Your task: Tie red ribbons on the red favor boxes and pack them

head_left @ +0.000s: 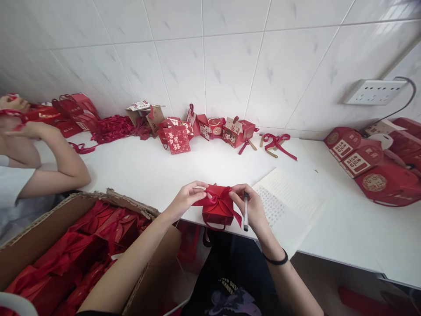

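Note:
A small red gift box (217,215) stands at the front edge of the white table, with a red ribbon (215,199) tied in a bow on its top. My left hand (190,195) pinches the ribbon at the bow's left side. On the right side, the fingertips of my right hand (248,202) are closed on the bow's other loop. A pen (246,213) is also tucked in my right hand, pointing down. One ribbon tail hangs over the box's right side. Beside my right hand lies a sheet of paper with handwriting (289,206).
An open cardboard box (113,195) full of red gift boxes stands at left. Several decorated boxes (177,139) and loose ribbons (278,145) line the wall. Larger red boxes (357,162) sit at right below a power socket (375,92). A co-worker's arm (62,162) rests at far left.

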`<act>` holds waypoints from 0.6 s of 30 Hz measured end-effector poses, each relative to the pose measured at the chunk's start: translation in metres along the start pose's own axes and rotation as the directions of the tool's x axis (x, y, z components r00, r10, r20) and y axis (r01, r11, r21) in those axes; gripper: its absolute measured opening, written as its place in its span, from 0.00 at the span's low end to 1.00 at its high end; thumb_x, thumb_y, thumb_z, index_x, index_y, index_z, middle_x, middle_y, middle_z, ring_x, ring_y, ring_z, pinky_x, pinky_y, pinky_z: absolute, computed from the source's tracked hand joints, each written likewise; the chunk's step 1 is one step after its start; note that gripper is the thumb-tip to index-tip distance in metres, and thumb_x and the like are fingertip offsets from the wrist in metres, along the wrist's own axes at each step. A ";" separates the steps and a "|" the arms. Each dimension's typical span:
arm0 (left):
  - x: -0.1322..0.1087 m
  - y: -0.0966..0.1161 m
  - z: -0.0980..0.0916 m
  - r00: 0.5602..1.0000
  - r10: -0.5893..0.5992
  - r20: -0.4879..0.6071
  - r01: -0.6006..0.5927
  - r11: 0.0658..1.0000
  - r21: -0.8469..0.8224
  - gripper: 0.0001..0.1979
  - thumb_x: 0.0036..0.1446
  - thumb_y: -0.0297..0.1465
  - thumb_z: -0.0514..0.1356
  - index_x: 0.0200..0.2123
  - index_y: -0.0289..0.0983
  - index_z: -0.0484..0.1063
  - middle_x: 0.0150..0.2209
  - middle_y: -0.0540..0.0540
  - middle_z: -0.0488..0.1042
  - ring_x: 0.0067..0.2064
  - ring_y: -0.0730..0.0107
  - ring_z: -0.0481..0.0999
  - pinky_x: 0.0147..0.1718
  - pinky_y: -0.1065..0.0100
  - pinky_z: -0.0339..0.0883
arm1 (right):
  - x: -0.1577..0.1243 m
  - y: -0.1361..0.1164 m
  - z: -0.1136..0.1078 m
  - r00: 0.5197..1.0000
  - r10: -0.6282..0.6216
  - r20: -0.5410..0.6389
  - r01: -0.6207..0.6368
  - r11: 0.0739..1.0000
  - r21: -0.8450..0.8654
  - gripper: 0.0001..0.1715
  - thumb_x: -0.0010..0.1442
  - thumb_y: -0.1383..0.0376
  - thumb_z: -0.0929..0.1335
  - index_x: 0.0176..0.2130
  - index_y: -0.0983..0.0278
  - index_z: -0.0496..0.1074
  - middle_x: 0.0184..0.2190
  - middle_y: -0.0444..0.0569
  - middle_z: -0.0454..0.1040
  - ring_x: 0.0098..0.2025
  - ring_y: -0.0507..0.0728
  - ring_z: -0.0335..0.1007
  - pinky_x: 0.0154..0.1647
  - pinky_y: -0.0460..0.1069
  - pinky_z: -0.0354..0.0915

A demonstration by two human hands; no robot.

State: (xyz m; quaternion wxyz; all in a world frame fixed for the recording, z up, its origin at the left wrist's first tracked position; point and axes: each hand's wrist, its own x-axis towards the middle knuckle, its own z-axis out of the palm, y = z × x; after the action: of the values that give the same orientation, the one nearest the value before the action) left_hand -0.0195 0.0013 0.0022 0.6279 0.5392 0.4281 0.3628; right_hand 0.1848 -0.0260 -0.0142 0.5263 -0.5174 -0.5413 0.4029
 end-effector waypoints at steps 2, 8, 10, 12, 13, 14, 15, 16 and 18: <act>0.000 0.002 0.001 1.000 0.005 0.006 -0.005 1.000 -0.001 0.14 0.50 0.37 0.62 0.38 0.35 0.70 0.31 0.47 0.75 0.37 0.66 0.74 0.43 0.64 0.63 | 0.002 -0.001 0.002 1.000 0.022 -0.016 -0.022 1.000 -0.002 0.18 0.52 0.50 0.69 0.32 0.63 0.69 0.27 0.47 0.71 0.29 0.55 0.66 0.31 0.49 0.63; -0.001 0.003 0.002 1.000 0.027 -0.002 -0.027 0.996 0.085 0.12 0.52 0.39 0.60 0.34 0.36 0.71 0.32 0.48 0.73 0.37 0.69 0.71 0.41 0.66 0.62 | 0.009 -0.003 0.006 0.997 0.080 -0.010 -0.079 0.997 0.024 0.19 0.49 0.50 0.70 0.29 0.62 0.65 0.21 0.43 0.66 0.23 0.52 0.60 0.25 0.48 0.58; -0.001 0.002 0.002 0.999 0.052 -0.013 -0.050 0.987 0.152 0.11 0.53 0.39 0.59 0.34 0.36 0.71 0.35 0.47 0.72 0.39 0.68 0.71 0.42 0.66 0.63 | 0.010 -0.005 0.007 0.994 0.106 0.017 -0.107 0.991 0.075 0.18 0.49 0.52 0.70 0.28 0.62 0.64 0.19 0.41 0.63 0.20 0.51 0.57 0.21 0.47 0.55; -0.001 0.005 0.003 0.990 0.125 -0.064 -0.099 0.943 0.319 0.11 0.53 0.38 0.58 0.35 0.37 0.72 0.40 0.45 0.71 0.44 0.64 0.69 0.43 0.64 0.63 | 0.009 -0.007 0.007 0.993 0.115 0.041 -0.119 0.988 0.102 0.18 0.48 0.53 0.70 0.28 0.61 0.63 0.19 0.40 0.63 0.19 0.50 0.56 0.20 0.46 0.54; 0.000 0.007 0.004 0.979 0.182 -0.089 -0.129 0.898 0.420 0.10 0.53 0.36 0.58 0.37 0.38 0.72 0.43 0.44 0.70 0.46 0.62 0.68 0.44 0.63 0.63 | 0.009 -0.008 0.007 0.993 0.108 0.053 -0.114 0.988 0.105 0.18 0.48 0.53 0.70 0.28 0.61 0.62 0.19 0.40 0.63 0.19 0.50 0.56 0.20 0.46 0.54; 0.001 0.010 0.006 0.966 0.241 -0.095 -0.160 0.844 0.512 0.11 0.52 0.35 0.58 0.39 0.39 0.73 0.46 0.44 0.69 0.49 0.61 0.66 0.45 0.63 0.62 | 0.008 -0.008 0.007 0.993 0.094 0.067 -0.101 0.989 0.110 0.18 0.48 0.53 0.71 0.27 0.62 0.62 0.20 0.41 0.65 0.20 0.50 0.56 0.21 0.46 0.55; 0.003 0.014 0.009 0.955 0.287 -0.078 -0.190 0.791 0.581 0.12 0.52 0.34 0.58 0.40 0.40 0.73 0.47 0.44 0.68 0.51 0.60 0.65 0.46 0.62 0.62 | 0.007 -0.009 0.006 0.994 0.074 0.087 -0.084 0.989 0.122 0.18 0.48 0.53 0.71 0.27 0.62 0.62 0.21 0.42 0.66 0.21 0.51 0.58 0.22 0.46 0.56; 0.005 0.018 0.012 0.949 0.312 -0.037 -0.222 0.749 0.624 0.12 0.52 0.33 0.58 0.41 0.41 0.73 0.48 0.43 0.68 0.52 0.59 0.64 0.48 0.61 0.61 | 0.006 -0.009 0.006 0.993 0.051 0.110 -0.066 0.988 0.141 0.19 0.49 0.53 0.71 0.27 0.62 0.62 0.23 0.43 0.68 0.22 0.51 0.60 0.24 0.47 0.58; 0.012 0.026 0.019 0.949 0.302 0.091 -0.288 0.709 0.644 0.11 0.53 0.32 0.57 0.40 0.40 0.74 0.48 0.43 0.69 0.53 0.59 0.64 0.52 0.59 0.58 | 0.005 -0.009 0.005 0.989 0.008 0.148 -0.034 0.984 0.177 0.18 0.50 0.54 0.71 0.27 0.62 0.61 0.27 0.46 0.71 0.27 0.53 0.64 0.29 0.48 0.60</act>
State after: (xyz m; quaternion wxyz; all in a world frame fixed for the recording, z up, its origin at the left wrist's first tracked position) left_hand 0.0030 0.0090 0.0269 0.3311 0.7806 0.4421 0.2926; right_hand 0.1791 -0.0218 -0.0057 0.5252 -0.4427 -0.5345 0.4925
